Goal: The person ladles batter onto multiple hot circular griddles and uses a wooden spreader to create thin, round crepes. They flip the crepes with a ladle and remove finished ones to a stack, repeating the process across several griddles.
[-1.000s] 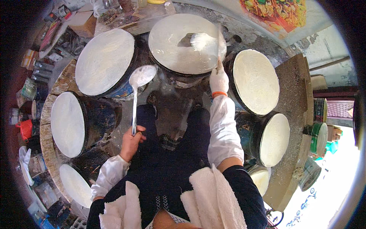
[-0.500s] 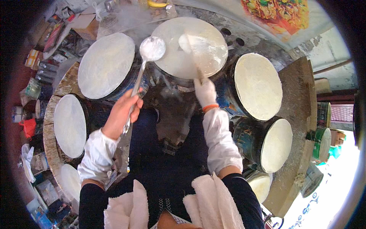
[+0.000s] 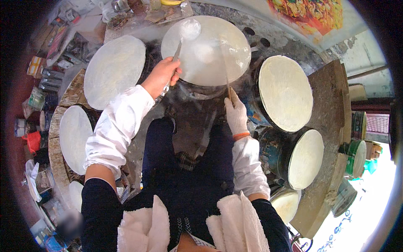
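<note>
My left hand, bare below a white sleeve cover, grips the handle of a metal ladle. The ladle's bowl, coated with white batter, is over the far left part of the middle round griddle. My right hand, in a white glove with an orange band at the wrist, is closed around the handle of a long thin-bladed scraper. Its blurred blade reaches over the right half of the same griddle. Thin, wet-looking white batter covers that surface, and steam hazes part of it.
More round plates with pale batter sheets surround me: a left batter sheet, a right one and several nearer ones, on dark drums. A brown board runs along the right. Crowded goods stand at far left, a banana at the back.
My left hand has moved right and farther away, carrying the ladle's bowl from the griddle's left edge to over its far left part. My right hand has shifted slightly right and nearer with the scraper.
</note>
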Action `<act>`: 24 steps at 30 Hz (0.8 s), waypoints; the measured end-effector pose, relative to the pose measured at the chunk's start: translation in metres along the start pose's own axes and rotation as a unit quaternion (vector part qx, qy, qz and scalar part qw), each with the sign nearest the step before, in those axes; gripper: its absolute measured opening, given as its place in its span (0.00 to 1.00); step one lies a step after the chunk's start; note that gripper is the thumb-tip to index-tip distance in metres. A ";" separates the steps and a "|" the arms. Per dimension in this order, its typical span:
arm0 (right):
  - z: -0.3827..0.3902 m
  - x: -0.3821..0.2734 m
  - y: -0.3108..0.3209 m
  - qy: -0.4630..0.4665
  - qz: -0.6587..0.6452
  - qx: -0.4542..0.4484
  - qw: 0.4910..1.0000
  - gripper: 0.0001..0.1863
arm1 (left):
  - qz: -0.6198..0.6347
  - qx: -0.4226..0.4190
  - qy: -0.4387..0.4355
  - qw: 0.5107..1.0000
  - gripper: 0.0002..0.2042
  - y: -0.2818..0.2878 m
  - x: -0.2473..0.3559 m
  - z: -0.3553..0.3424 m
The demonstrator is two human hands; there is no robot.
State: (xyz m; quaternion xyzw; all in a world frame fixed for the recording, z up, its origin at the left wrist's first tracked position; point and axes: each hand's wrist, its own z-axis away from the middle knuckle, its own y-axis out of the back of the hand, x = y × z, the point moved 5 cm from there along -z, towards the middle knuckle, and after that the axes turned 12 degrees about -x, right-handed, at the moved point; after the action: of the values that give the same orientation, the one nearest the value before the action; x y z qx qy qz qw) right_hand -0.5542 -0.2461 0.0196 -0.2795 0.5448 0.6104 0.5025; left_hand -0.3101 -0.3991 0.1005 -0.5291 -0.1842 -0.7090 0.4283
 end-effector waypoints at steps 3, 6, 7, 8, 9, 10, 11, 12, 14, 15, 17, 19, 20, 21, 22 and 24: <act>-0.003 -0.007 -0.032 0.079 -0.086 0.051 0.992 0.26 | 0.001 0.011 0.000 1.000 0.11 -0.015 -0.028 0.002; -0.012 -0.016 -0.086 0.058 -0.170 -0.014 0.984 0.26 | 0.113 0.065 0.003 0.991 0.11 -0.047 -0.060 0.028; -0.018 -0.016 -0.101 0.084 -0.221 -0.017 0.971 0.26 | 0.168 0.065 0.016 0.983 0.12 -0.057 -0.062 0.037; -0.020 -0.019 -0.107 0.064 -0.229 -0.038 0.970 0.26 | 0.189 0.076 0.019 0.979 0.13 -0.060 -0.060 0.043; -0.022 -0.028 -0.111 0.045 -0.238 -0.062 0.968 0.26 | 0.272 0.067 0.019 0.960 0.14 -0.055 -0.052 0.050; -0.021 -0.037 -0.107 0.046 -0.217 -0.069 0.973 0.26 | 0.353 0.057 0.018 0.934 0.15 -0.043 -0.039 0.062; -0.021 -0.048 -0.100 0.049 -0.194 -0.070 0.977 0.27 | 0.432 0.042 0.018 0.901 0.15 -0.033 -0.028 0.070; -0.019 -0.058 -0.084 0.072 -0.141 -0.063 0.985 0.27 | 0.464 -0.013 -0.033 0.885 0.16 -0.020 -0.019 0.082; -0.018 -0.083 -0.050 0.093 -0.052 -0.007 0.994 0.27 | 0.452 -0.044 -0.109 0.884 0.19 -0.008 -0.008 0.094; -0.020 -0.091 -0.033 0.089 -0.014 0.038 0.995 0.27 | 0.465 -0.059 -0.089 0.879 0.19 -0.012 -0.010 0.090; -0.035 -0.074 -0.015 0.054 -0.060 0.083 0.993 0.27 | 0.487 -0.094 -0.051 0.867 0.20 -0.021 -0.006 0.071; -0.052 -0.050 -0.019 0.022 0.017 0.082 0.996 0.25 | 0.489 -0.109 -0.053 0.864 0.20 -0.024 0.009 0.067; -0.048 -0.064 -0.028 -0.040 0.146 0.003 0.988 0.25 | 0.490 -0.126 -0.064 0.860 0.20 -0.023 0.014 0.066; -0.035 -0.076 -0.039 -0.101 0.269 -0.075 0.955 0.24 | 0.489 -0.146 -0.072 0.857 0.19 -0.025 0.023 0.066; -0.029 -0.061 -0.057 -0.026 0.312 -0.071 0.947 0.23 | 0.487 -0.172 -0.082 0.852 0.20 -0.026 0.036 0.072; -0.011 -0.067 -0.065 -0.001 0.303 -0.136 0.943 0.27 | 0.459 -0.211 -0.124 0.854 0.21 -0.025 0.065 0.095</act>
State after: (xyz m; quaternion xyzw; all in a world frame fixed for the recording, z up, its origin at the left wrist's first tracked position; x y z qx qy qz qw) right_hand -0.4739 -0.2837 0.0513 -0.1657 0.5151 0.8024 0.2517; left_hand -0.2788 -0.3445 0.2000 -0.7144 0.1823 -0.3820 0.5571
